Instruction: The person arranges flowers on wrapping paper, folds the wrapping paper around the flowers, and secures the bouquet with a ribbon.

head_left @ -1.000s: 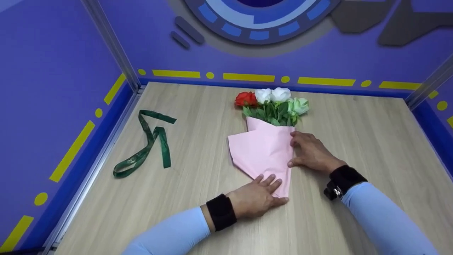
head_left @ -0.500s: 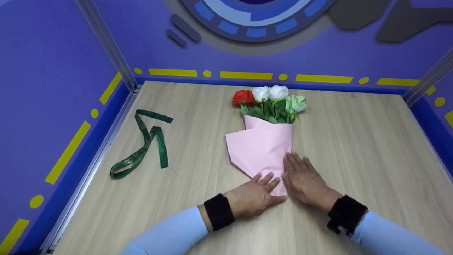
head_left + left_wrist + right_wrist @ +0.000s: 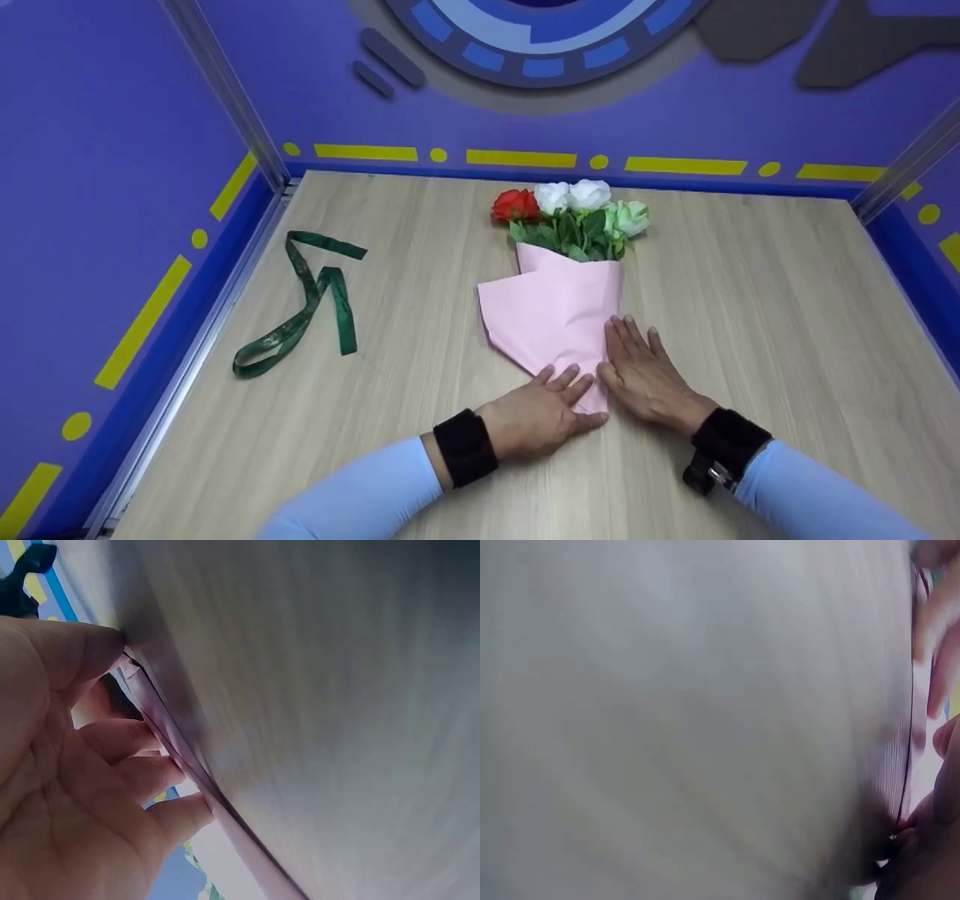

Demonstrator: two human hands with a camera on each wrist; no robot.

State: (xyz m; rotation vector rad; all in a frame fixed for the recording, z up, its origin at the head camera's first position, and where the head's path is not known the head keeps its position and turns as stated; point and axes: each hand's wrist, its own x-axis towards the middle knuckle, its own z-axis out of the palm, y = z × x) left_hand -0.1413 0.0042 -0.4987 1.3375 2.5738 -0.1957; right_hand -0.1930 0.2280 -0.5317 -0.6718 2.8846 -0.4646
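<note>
One pink paper wrap (image 3: 551, 311) lies near middle of bench (image 3: 750, 300); red, white and pale green flowers (image 3: 589, 196), with leaves (image 3: 570, 236), stick out of its far end. My left grip (image 3: 534, 421): fingers spread wide, fingertips on lower part of wrap, thumb at bottom corner. My right grip (image 3: 649, 381): fingers straight, laid along wrap's lower right edge. Green ribbon (image 3: 305, 315), loosely looped, lies on bench to left, well apart from wrap.
</note>
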